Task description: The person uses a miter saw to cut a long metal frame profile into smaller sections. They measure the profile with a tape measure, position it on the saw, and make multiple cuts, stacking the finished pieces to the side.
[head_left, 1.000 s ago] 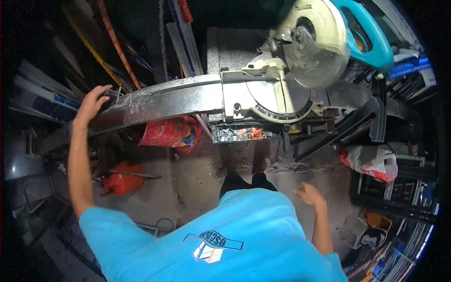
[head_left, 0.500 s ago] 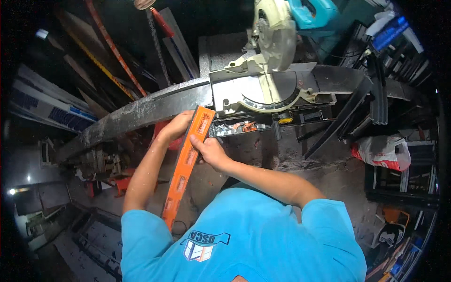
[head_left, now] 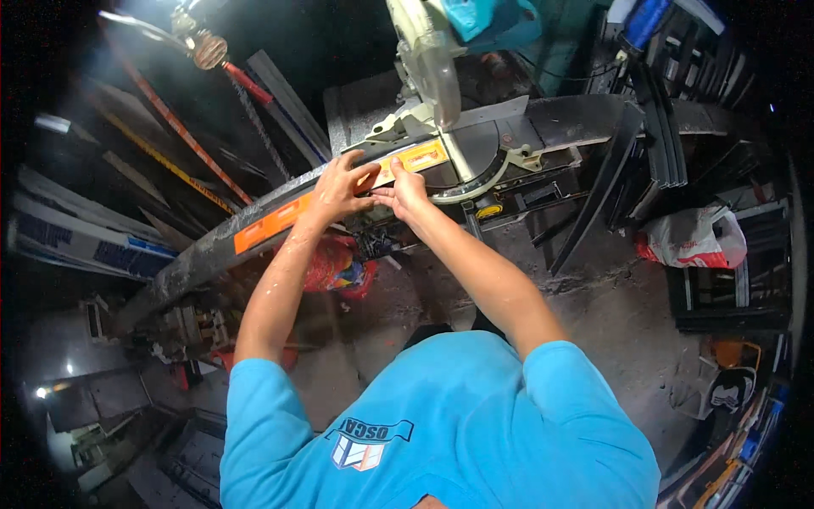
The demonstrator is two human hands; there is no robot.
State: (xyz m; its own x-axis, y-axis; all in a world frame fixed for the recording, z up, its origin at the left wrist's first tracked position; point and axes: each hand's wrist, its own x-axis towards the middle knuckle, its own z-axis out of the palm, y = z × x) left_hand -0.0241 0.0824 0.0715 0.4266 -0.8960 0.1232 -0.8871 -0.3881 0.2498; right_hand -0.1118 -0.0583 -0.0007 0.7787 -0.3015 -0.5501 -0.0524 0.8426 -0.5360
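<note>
A long straight profile with orange film on its face (head_left: 270,224) lies lengthwise along the bench, its right end on the bed of a mitre saw (head_left: 434,85). My left hand (head_left: 336,190) is curled over the middle of the profile, gripping it with bent fingers. Close beside it, my right hand (head_left: 407,190) has its thumb on the profile's face and its fingers at the near edge. The saw's blade guard is raised above the pale slotted strip of the turntable (head_left: 482,154), just right of the profile's end.
A long dark bench (head_left: 195,259) runs to both sides of the saw. Dark metal profiles (head_left: 606,187) lean at its right, near a white and red plastic bag (head_left: 695,237). Below the bench sits a red bag (head_left: 326,265). Long strips (head_left: 174,119) stand at the back left.
The orange profile has swung from upright against my body to lying along the bench and saw bed. Both hands moved forward with it, and my view shifted slightly.
</note>
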